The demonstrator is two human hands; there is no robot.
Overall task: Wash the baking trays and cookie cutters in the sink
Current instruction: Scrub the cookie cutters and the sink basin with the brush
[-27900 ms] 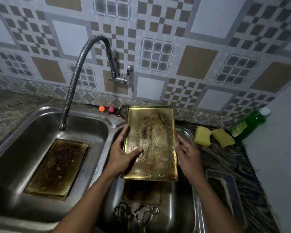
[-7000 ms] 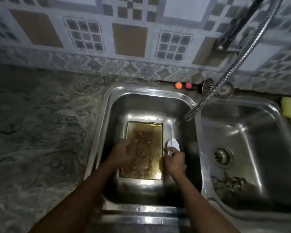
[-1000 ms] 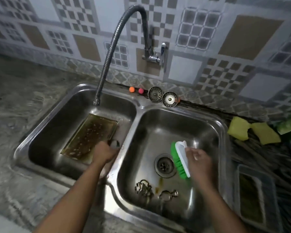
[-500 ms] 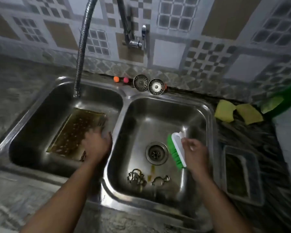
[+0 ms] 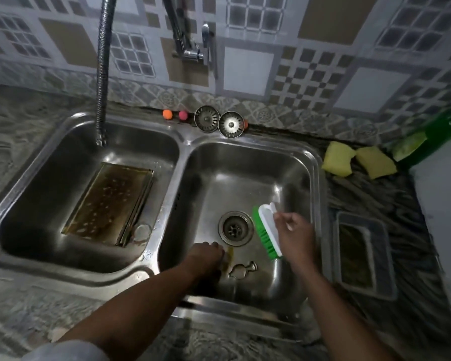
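1. Spanning the counter, the sink [image 5: 185,142] carried all the work: a left basin [image 5: 37,217] under the tap hose [image 5: 103,74], and a right basin [image 5: 245,178] where both hands were.
2. The baking tray [image 5: 107,201] lay flat on the floor of the left basin, toward its right edge. It was brown and speckled with suds, and nobody was touching it; by the look of it, it had not yet been rinsed.
3. The right hand [image 5: 294,238] hung over the right basin near its right edge. Its fingers curled round the white back of the brush [image 5: 267,230], whose green bristles faced the drain [image 5: 236,227] and were off the steel.
4. The left hand [image 5: 206,259] reached down to the basin floor by the front edge, just short of the drain, knuckles up and fingers bent under. Whether they pinched anything I could not tell, as the hand hid it.
5. One cookie cutter [image 5: 242,269] lay flat just beside that hand, on its right, near the front edge and apart from the brush.
6. Judged from this, the step in hand was the cutters. The next move called for a firm pinch on thin, wet metal lying flat, a lift to meet the bristles, and keeping it clear of the open drain.
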